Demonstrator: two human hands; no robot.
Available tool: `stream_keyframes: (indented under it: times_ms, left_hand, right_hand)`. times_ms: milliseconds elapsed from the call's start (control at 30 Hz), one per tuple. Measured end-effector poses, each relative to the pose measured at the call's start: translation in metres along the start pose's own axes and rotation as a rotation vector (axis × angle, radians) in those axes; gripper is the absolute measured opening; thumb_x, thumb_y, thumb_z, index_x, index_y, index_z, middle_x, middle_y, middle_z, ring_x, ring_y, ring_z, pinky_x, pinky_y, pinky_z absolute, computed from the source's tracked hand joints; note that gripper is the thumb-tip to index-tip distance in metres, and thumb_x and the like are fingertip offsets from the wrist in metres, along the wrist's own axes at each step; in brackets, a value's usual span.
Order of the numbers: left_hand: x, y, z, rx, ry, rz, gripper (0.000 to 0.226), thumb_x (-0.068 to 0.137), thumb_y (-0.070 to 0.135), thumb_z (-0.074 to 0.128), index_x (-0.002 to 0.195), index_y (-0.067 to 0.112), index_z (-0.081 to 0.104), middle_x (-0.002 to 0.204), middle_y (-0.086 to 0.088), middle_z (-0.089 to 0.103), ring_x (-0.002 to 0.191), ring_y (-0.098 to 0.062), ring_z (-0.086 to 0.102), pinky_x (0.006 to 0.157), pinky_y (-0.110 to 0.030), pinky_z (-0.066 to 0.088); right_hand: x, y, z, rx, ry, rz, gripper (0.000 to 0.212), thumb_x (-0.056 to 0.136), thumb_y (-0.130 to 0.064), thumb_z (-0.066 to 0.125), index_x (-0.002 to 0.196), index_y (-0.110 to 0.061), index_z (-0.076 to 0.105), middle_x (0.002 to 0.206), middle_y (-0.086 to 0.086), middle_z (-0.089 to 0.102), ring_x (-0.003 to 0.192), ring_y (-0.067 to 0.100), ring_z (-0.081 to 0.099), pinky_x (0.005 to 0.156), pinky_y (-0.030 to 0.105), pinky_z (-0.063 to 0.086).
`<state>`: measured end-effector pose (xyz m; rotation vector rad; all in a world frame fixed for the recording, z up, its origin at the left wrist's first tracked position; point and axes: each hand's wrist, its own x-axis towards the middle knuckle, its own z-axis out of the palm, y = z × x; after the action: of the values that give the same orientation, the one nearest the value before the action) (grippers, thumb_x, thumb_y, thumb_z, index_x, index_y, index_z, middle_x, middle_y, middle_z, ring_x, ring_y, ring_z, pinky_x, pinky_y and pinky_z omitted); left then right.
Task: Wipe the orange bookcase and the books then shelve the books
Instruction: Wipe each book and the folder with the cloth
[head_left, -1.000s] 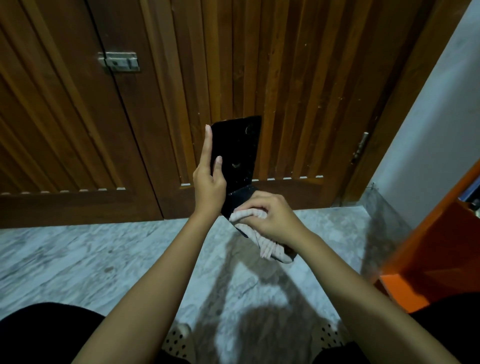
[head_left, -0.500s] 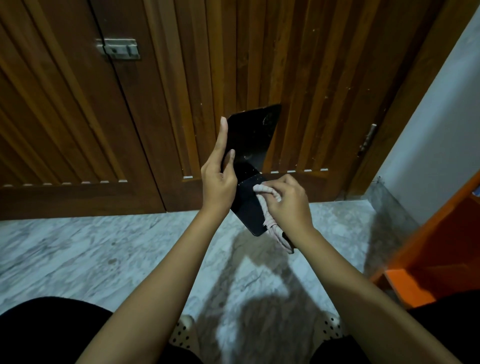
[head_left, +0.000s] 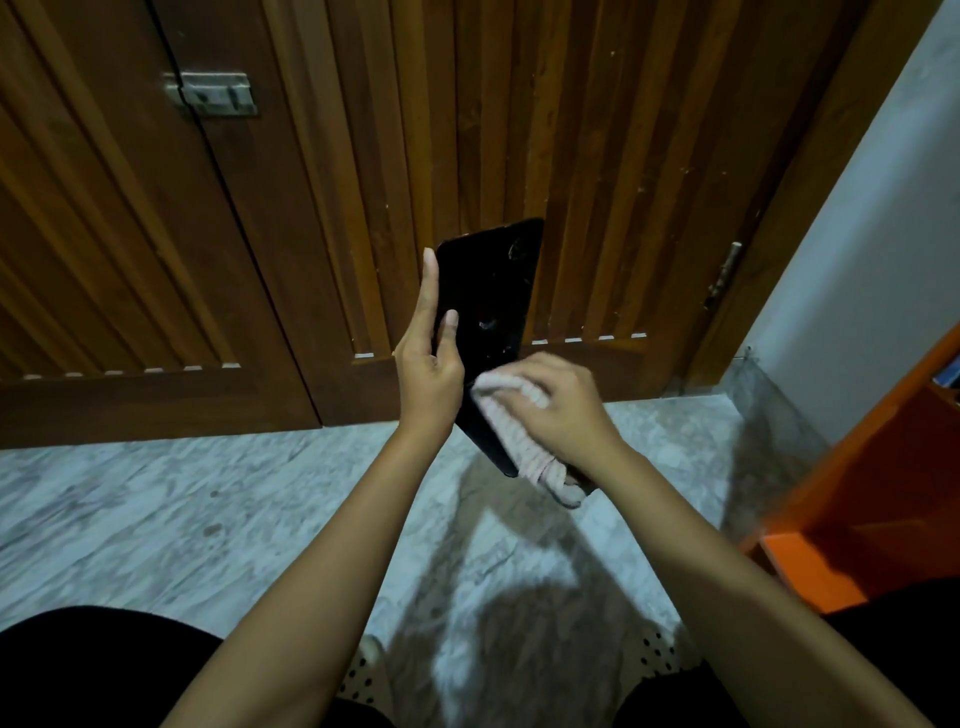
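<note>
Holding the black book (head_left: 485, 291) upright above the marble floor (head_left: 156, 519), the left hand (head_left: 428, 374) pinches its left edge, thumb on the cover. The right hand (head_left: 558, 402) grips a pink cloth (head_left: 524, 447) pressed against the book's lower part. The orange bookcase (head_left: 883, 493) stands at far right.

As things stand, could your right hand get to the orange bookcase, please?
Probably yes: the orange bookcase stands near that side with only floor between, though the right hand grips a cloth.

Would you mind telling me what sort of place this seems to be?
Probably a room in a home: a slatted wooden door with a metal latch, a marble floor, and an orange bookcase.
</note>
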<state>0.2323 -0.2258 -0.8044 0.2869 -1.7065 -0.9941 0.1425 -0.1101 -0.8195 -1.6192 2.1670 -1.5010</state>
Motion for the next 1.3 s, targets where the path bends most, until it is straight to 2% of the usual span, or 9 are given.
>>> stream_keyframes:
  times_ms: [100,233,500,800,900,1033,1133,1233,1300]
  left_hand:
    - [-0.001,0.002,0.002,-0.055,-0.069,-0.003,0.053,0.099,0.000,0.040,0.144,0.018,0.019,0.145,0.023,0.025,0.139,0.003,0.022,0.114,-0.021,0.024]
    - [-0.009,0.004,0.000,-0.159,-0.096,-0.091,0.052,0.099,0.002,0.043,0.140,0.029,0.025,0.146,0.017,0.029,0.140,-0.007,0.027,0.116,-0.037,0.027]
    - [-0.009,0.006,-0.003,-0.212,-0.119,-0.147,0.052,0.098,0.001,0.043,0.141,0.026,0.027,0.152,-0.007,0.032,0.140,-0.016,0.032,0.114,-0.043,0.030]
    - [-0.009,0.003,-0.008,-0.204,-0.118,-0.153,0.049,0.098,0.001,0.044,0.140,0.020,0.030,0.148,0.000,0.035,0.140,-0.016,0.032,0.115,-0.044,0.028]
    - [-0.009,0.001,-0.008,-0.217,-0.110,-0.158,0.049,0.097,0.000,0.044,0.140,0.020,0.031,0.148,-0.002,0.036,0.139,-0.017,0.033,0.114,-0.045,0.029]
    - [-0.011,-0.004,-0.008,-0.191,-0.102,-0.167,0.048,0.097,0.000,0.045,0.141,0.017,0.032,0.147,0.001,0.037,0.139,-0.015,0.033,0.114,-0.043,0.029]
    - [-0.014,-0.010,-0.008,-0.162,-0.116,-0.157,0.049,0.097,-0.001,0.044,0.140,0.020,0.033,0.145,0.006,0.038,0.139,-0.014,0.034,0.114,-0.042,0.030]
    - [-0.015,-0.014,-0.007,-0.094,-0.110,-0.150,0.051,0.096,-0.003,0.043,0.141,0.019,0.033,0.143,0.011,0.038,0.136,-0.004,0.035,0.113,-0.027,0.031]
    - [-0.015,-0.018,-0.008,-0.059,-0.075,-0.131,0.051,0.097,-0.004,0.042,0.143,0.017,0.032,0.143,0.016,0.036,0.131,0.007,0.037,0.107,-0.016,0.033]
  right_hand:
    - [-0.003,-0.007,0.017,-0.062,-0.212,-0.083,0.016,0.077,-0.003,0.064,0.087,-0.011,0.074,0.091,-0.005,0.063,0.085,0.006,0.059,0.078,0.020,0.048]
    - [-0.002,0.001,0.022,-0.100,-0.164,-0.045,0.018,0.078,-0.004,0.064,0.095,-0.007,0.071,0.091,0.003,0.069,0.087,0.014,0.063,0.078,0.025,0.049]
    - [-0.003,0.011,0.027,-0.187,-0.142,-0.115,0.016,0.081,-0.004,0.061,0.090,-0.011,0.072,0.087,0.004,0.071,0.086,0.021,0.061,0.073,0.034,0.050]
    - [-0.005,0.027,0.023,-0.165,-0.023,-0.042,0.025,0.081,0.001,0.058,0.088,-0.016,0.074,0.091,-0.008,0.073,0.086,0.007,0.058,0.076,0.003,0.038]
    - [-0.003,0.031,0.021,-0.168,-0.021,-0.012,0.029,0.081,0.003,0.057,0.083,-0.019,0.074,0.088,-0.009,0.073,0.083,0.005,0.056,0.075,0.001,0.036]
    - [-0.002,0.038,0.017,-0.153,-0.032,0.098,0.031,0.082,0.005,0.053,0.082,-0.017,0.076,0.090,-0.006,0.073,0.088,0.009,0.059,0.077,0.006,0.039]
    - [-0.004,0.047,0.013,-0.110,-0.095,0.297,0.032,0.085,0.004,0.050,0.086,-0.014,0.075,0.094,-0.003,0.073,0.090,0.011,0.063,0.073,0.011,0.045]
    - [-0.009,0.059,0.006,-0.046,-0.079,0.455,0.030,0.088,0.001,0.049,0.090,-0.014,0.074,0.094,-0.003,0.071,0.091,0.010,0.062,0.070,0.003,0.041]
    - [-0.009,0.064,0.000,-0.029,0.062,0.513,0.025,0.089,-0.004,0.050,0.094,-0.013,0.073,0.097,0.001,0.070,0.092,0.015,0.062,0.071,0.015,0.044]
